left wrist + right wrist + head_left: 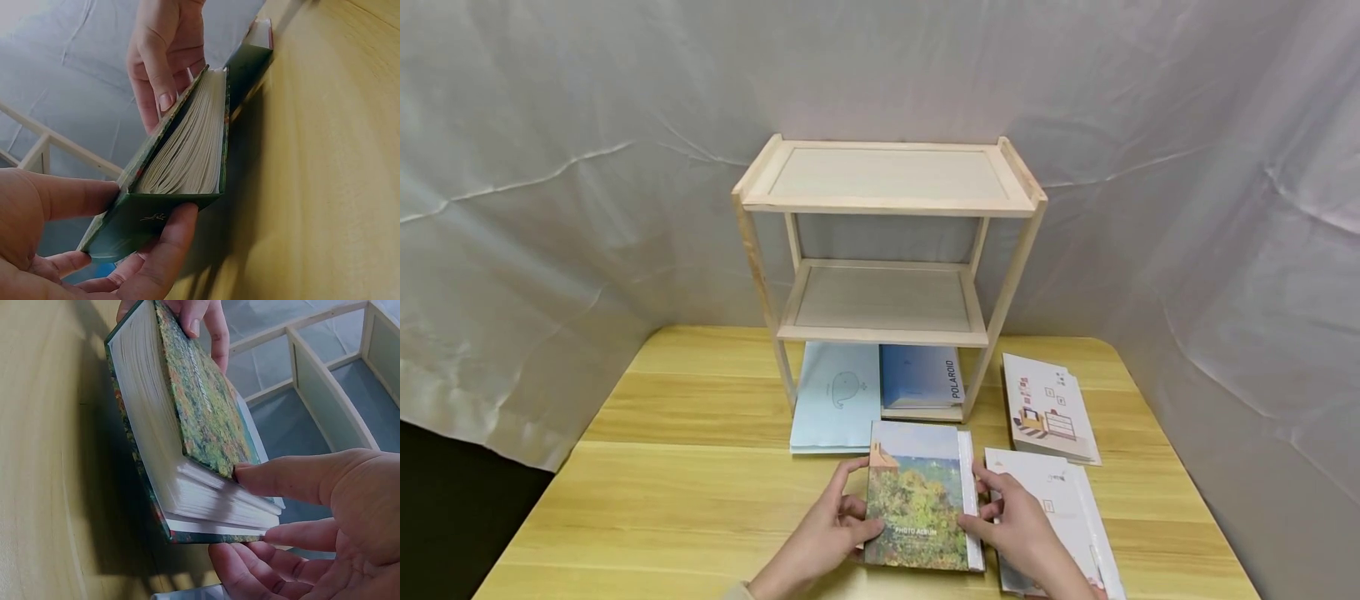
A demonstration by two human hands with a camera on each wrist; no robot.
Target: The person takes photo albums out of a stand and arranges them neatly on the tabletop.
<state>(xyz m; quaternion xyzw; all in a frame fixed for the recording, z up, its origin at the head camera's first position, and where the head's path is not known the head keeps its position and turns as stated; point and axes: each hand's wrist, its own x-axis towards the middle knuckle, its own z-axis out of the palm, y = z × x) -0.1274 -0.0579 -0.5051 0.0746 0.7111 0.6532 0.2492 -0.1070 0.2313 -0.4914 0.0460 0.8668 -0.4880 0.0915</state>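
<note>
A thick hardcover photo album point(917, 492) with a painted garden cover is held between both hands, in front of the wooden rack, just off the table. My left hand point(829, 529) grips its dark green spine point(144, 219), thumb on the front cover and other fingers at the spine and beneath. On the opposite, page-edge side, my right hand point(1018, 523) pinches the album, with the thumb on the cover's edge and fingers under the back cover. In the right wrist view the front cover point(206, 409) sits shifted from the back one, baring the white page block point(147, 406).
A three-tier wooden rack point(887, 204) stands behind the album. On its bottom tier lie a pale blue whale-print album point(835, 400) and a blue POLAROID album point(921, 375). Two white illustrated albums point(1048, 408) lie at the right of the table point(662, 467), the nearer beside my right hand.
</note>
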